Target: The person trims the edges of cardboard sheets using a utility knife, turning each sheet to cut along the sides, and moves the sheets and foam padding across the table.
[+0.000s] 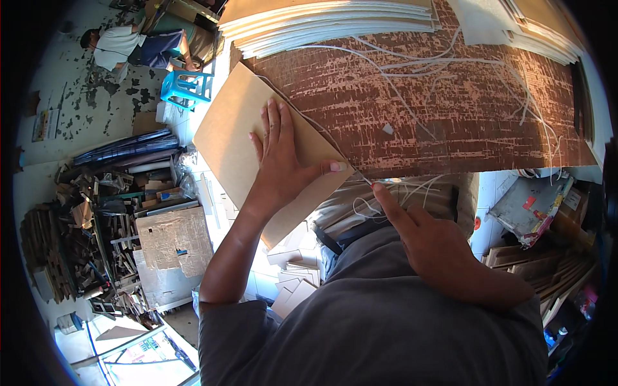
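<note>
A brown rectangular board [225, 122] lies at an angle over the left end of the worktable [450, 135], part of it jutting past the table's edge. My left hand [278, 154] presses flat on it, fingers spread and thumb stretched toward the near right corner. At that corner is the thin blade of a knife [369, 181], gripped in my right hand [428, 238] with the index finger stretched along it. Most of the knife's handle is hidden in the palm. A narrow pale strip runs along the board's right edge.
A stack of white-edged boards [335, 26] covers the table's far side; another stack [541, 32] stands far right. Thin offcut strips [444, 64] trail over the scored surface. Scrap pieces [299, 283] lie below. A person [122, 48] sits far left near a blue stool [187, 90].
</note>
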A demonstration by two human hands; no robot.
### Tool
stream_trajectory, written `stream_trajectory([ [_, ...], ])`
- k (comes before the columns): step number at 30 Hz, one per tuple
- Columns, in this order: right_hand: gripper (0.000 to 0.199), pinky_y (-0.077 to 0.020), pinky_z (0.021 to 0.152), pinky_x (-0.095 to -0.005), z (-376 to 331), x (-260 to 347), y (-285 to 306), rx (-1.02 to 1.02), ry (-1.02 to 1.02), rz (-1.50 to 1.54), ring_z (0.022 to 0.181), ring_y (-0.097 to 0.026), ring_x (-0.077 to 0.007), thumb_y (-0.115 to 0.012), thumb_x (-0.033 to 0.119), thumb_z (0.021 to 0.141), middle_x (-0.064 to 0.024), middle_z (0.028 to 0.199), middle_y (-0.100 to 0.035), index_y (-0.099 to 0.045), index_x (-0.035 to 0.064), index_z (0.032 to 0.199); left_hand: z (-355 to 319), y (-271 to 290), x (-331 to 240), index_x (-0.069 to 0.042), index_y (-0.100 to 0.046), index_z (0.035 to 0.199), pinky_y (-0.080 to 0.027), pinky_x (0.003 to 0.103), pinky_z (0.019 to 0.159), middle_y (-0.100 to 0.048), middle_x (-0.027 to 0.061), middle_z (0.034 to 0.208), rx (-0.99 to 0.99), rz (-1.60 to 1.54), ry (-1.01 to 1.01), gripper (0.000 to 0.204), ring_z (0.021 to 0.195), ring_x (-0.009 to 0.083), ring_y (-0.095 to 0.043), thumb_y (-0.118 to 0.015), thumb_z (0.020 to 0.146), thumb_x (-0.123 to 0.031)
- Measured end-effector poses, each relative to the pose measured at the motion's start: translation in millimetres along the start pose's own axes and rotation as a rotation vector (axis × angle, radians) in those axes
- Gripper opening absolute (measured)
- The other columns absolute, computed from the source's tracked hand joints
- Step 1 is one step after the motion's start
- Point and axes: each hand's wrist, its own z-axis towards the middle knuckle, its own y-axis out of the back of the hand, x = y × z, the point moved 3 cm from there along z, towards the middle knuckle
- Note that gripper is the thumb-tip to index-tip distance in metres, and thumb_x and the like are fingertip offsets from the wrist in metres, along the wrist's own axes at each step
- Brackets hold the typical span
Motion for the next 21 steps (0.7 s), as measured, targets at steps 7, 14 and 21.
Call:
stream_trajectory([
  [7,0.088,-0.0536,0.053,-0.0415,-8,3,-6,-0.013,-0.062,-0.008,0.063,-0.059,-0.0276,-0.059,-0.001,0.093,-0.0116,0.090,-0.056,-0.020,0.0130,0.170,0,2,1,0.006,-0.001,0.167,0.002,0.061,0.128,-0.001,0.0278,0.176,0.000,0.006,0.004,0.146,0.164,0.0378,0.006,-0.084,0.073,-0.069],
  [14,0.087,-0.0530,0.052,-0.0406,-13,4,-7,-0.033,-0.069,-0.026,0.062,-0.059,-0.0271,-0.059,-0.002,0.092,-0.0113,0.089,-0.055,-0.023,0.0137,0.170,2,-1,3,0.010,0.001,0.165,0.006,0.064,0.127,0.003,0.0317,0.174,0.009,-0.025,-0.022,0.150,0.164,0.0391,0.009,-0.082,0.072,-0.074],
  [21,0.074,-0.0562,0.063,-0.0446,-16,-13,1,-0.193,-0.050,0.169,0.070,-0.066,-0.0333,-0.057,0.002,0.099,-0.0165,0.096,-0.064,-0.030,0.0157,0.167,1,2,1,0.008,-0.006,0.166,0.006,0.058,0.129,-0.007,0.0287,0.175,-0.042,-0.072,-0.092,0.143,0.164,0.0380,0.005,-0.085,0.074,-0.067],
])
